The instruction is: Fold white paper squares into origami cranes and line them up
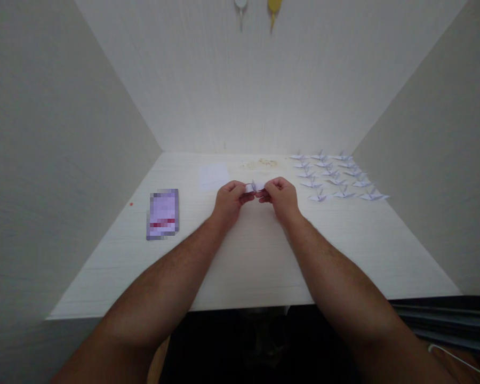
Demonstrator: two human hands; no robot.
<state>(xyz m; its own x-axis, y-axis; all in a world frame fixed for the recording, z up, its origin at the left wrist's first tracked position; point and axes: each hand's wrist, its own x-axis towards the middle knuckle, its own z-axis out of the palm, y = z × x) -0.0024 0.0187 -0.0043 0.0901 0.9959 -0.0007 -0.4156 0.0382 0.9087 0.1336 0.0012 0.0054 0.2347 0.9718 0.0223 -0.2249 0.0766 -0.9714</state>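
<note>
Both of my hands meet over the middle of the white table (256,266). My left hand (229,200) and my right hand (280,197) each pinch one side of a small folded piece of white paper (253,187), held just above the tabletop. The fingers of both hands are curled closed on it. Most of the paper is hidden by my fingertips, and its exact shape cannot be made out.
Several folded white paper cranes (336,176) stand in rows at the back right. A flat white sheet (214,176) lies behind my left hand. A purple pack (162,214) lies at the left. Walls close in on three sides.
</note>
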